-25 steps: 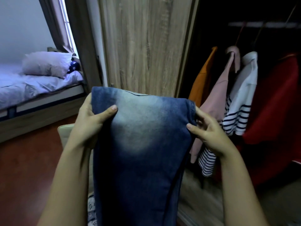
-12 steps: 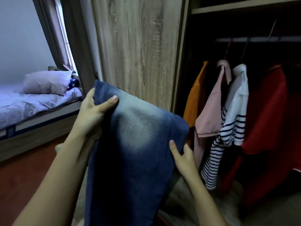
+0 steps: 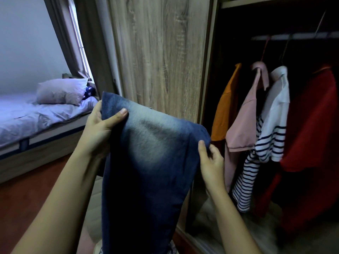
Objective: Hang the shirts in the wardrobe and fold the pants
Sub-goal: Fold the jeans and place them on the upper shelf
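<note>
Faded blue jeans (image 3: 150, 162) hang folded lengthwise in front of me. My left hand (image 3: 100, 129) grips their upper left corner, thumb lying across the front. My right hand (image 3: 211, 162) holds the lower right corner, thumb on the front of the denim and fingers curled behind it. The top edge slopes down from left to right. In the open wardrobe on the right, shirts hang from a rail (image 3: 293, 36): an orange shirt (image 3: 225, 110), a pink shirt (image 3: 244, 121), a white shirt with navy stripes (image 3: 269, 136) and a red shirt (image 3: 311, 125).
A wood-grain wardrobe door (image 3: 161, 61) stands straight ahead. To the left is a bed (image 3: 36, 118) with a pillow (image 3: 60, 91) below a curtained window (image 3: 77, 39). The floor (image 3: 22, 198) is reddish brown. Something pale and fluffy lies on the wardrobe bottom (image 3: 238, 226).
My right hand dropped from the jeans' upper right corner and took hold lower down, so the top edge now slopes. The view tilted up a little.
</note>
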